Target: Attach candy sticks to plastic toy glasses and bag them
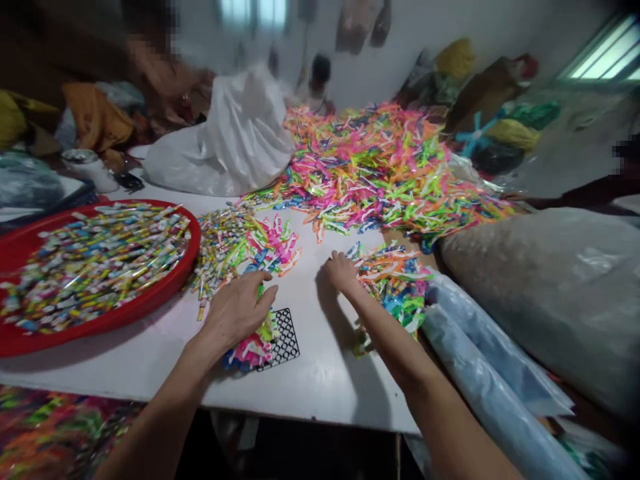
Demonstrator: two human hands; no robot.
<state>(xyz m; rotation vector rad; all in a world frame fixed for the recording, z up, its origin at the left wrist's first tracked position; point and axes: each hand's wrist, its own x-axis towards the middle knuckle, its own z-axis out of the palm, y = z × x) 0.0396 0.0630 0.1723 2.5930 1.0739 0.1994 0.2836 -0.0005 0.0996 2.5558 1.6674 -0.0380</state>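
Observation:
My left hand (240, 305) is over a small stack of bright plastic pieces (254, 350) in pink, blue and yellow-green. Its thumb and fingers are apart, and the palm hides part of the stack. Under that stack lies a black grid with round holes (287, 339). My right hand (342, 271) is at the left edge of a heap of colourful plastic pieces (395, 267). Its fingers are curled together, and whatever they may hold is hidden. Beyond my left hand lies another bunch of pink and green pieces (275, 243), beside small printed sticks (220, 237).
A red basin (197, 247) full of printed sticks stands at left. A large colourful pile (370, 167) covers the table's far side, beside a white sack (230, 140). Rolled clear plastic (480, 380) and a bulky bag (545, 280) flank the right. A person (320, 83) is at the back.

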